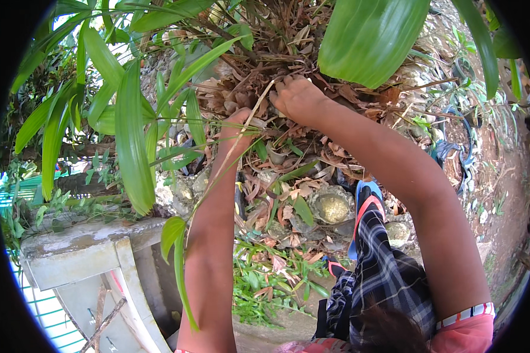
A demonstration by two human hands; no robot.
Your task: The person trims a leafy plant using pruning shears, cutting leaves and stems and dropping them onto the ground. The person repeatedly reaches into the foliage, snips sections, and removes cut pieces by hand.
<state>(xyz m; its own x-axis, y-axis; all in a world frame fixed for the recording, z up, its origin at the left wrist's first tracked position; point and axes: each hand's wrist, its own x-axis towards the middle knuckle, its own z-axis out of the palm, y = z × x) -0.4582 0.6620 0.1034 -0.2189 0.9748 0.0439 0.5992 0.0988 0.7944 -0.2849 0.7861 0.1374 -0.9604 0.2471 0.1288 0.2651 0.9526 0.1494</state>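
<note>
My right hand (297, 98) is curled at the base of a leafy palm-like plant, fingers down among brown dry leaves (287, 132). Whether it grips anything is hidden by the hand itself. A thin pale stalk (258, 105) has its upper end close beside those fingers. It slants down across my left hand (240, 121) and forearm, with narrow green leaves (179, 247) hanging near its lower part. My left hand reaches into the same litter, lower and to the left. Its fingers are mostly out of sight behind the stalk and leaves.
Broad green leaves (375, 39) hang close in front at upper right, with more long leaves (134, 141) at left. A round stone-like hollow (333, 207) lies below my hands. A concrete structure (79, 260) stands at lower left. Blue-soled sandals (361, 220) show by plaid cloth.
</note>
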